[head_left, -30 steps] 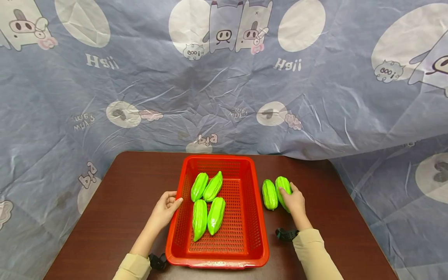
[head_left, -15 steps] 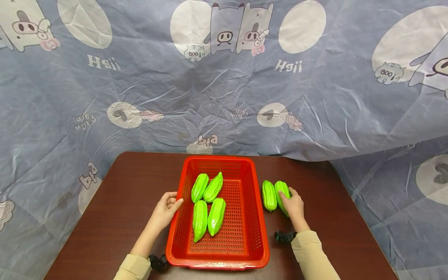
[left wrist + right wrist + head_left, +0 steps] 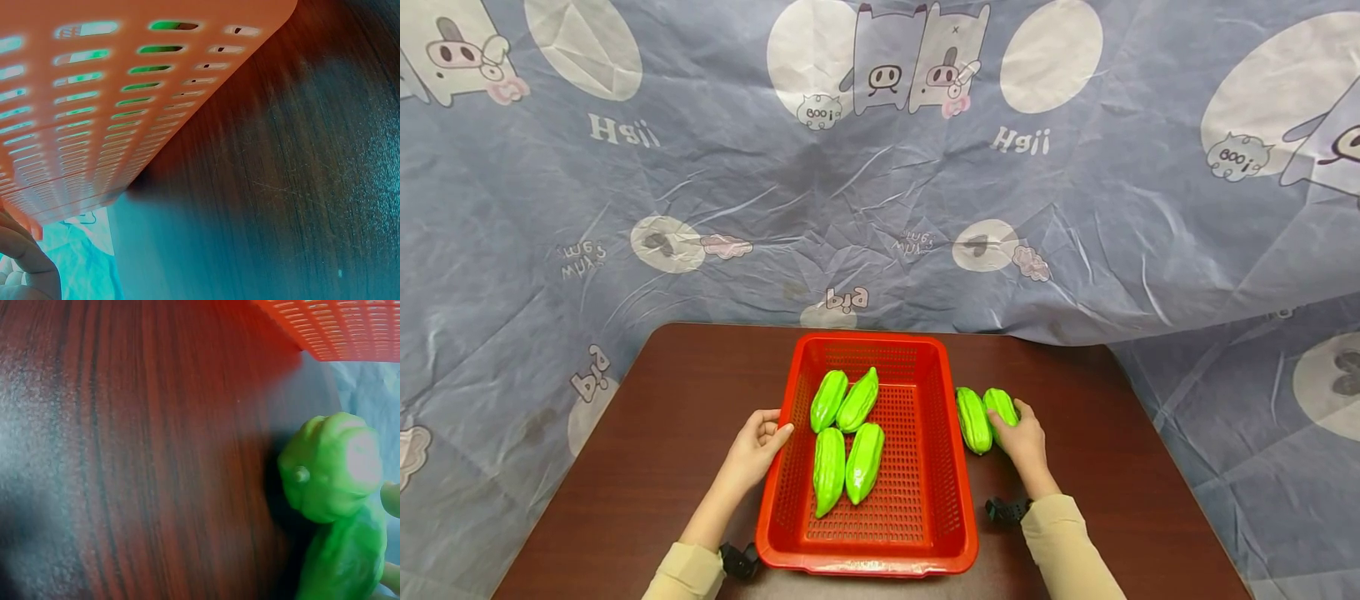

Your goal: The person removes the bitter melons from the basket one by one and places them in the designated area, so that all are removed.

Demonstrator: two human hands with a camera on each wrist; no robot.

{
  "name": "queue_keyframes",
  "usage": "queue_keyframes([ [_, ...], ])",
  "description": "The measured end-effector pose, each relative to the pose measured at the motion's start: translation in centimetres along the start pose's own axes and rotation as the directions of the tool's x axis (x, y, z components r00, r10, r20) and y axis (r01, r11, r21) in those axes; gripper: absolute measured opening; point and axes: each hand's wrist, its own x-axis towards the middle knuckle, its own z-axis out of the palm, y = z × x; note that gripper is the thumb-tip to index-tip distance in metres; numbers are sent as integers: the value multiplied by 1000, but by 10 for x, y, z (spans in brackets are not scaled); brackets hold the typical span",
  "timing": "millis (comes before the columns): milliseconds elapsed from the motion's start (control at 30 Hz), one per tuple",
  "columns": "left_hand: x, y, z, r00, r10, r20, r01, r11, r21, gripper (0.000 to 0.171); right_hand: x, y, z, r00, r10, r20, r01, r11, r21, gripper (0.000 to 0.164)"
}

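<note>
A red perforated basket point(image 3: 951, 467) stands on the table, with several bright green bitter melons point(image 3: 829, 471) lying in its left half. On its left rim my left hand point(image 3: 756, 446) grips, thumb on top and fingers curled outside; the left wrist view shows the curled fingers point(image 3: 28, 262) beside the slotted wall point(image 3: 94, 125). Right of the basket, my right hand point(image 3: 1024, 437) holds a bitter melon point(image 3: 998, 405) between thumb and fingers. Another bitter melon point(image 3: 973, 422) lies between it and the basket wall, leaning slightly. Both melons show close together in the right wrist view, fingertips point(image 3: 391, 499) at the edge.
The dark brown wooden table point(image 3: 700, 375) extends on both sides of the basket. Behind it hangs a grey-blue cloth point(image 3: 850, 192) printed with cartoon pigs. Each wrist wears a black strapped device, such as the right one point(image 3: 1006, 510).
My right hand has moved left and slightly nearer with its bitter melon. The neighbouring melon has shifted left and tilted towards the basket. My left hand stays on the rim.
</note>
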Motion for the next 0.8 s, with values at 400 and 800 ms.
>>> queue_keyframes([
  [400, 2, -1, 0, 1000, 7, -4, -7, 1000, 14, 43, -6, -26, -23, 996, -73, -49, 74, 997, 11, 67],
  [800, 0, 0, -1, 1000, 5, 13, -6, 1000, 30, 46, -21, -71, -38, 986, -154, -61, 160, 981, 113, 62],
])
